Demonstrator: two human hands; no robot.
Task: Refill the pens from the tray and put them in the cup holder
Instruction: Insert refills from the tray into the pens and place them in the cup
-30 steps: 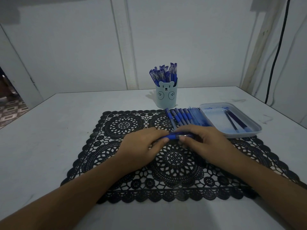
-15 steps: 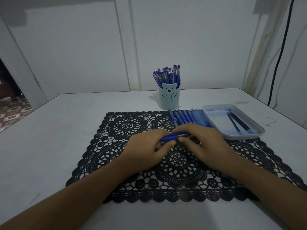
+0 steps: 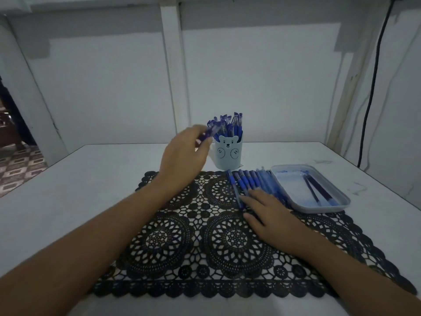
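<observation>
Left hand [image 3: 184,156] grips 1 pen [image 3: 210,132] (blurred) beside cup [image 3: 227,156]; right hand [image 3: 271,215], flat, touches pens [image 3: 247,182].

Left hand [image 3: 182,156] holding pen [image 3: 208,133] by cup holder [image 3: 227,156], right hand [image 3: 271,215] on pens [image 3: 250,182]

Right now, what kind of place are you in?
Most likely a room in someone's home. A black lace mat lies on a plain white table, a bear-faced cup holder stands full of pens, and a patterned tiled floor shows through a doorway at left.
</observation>
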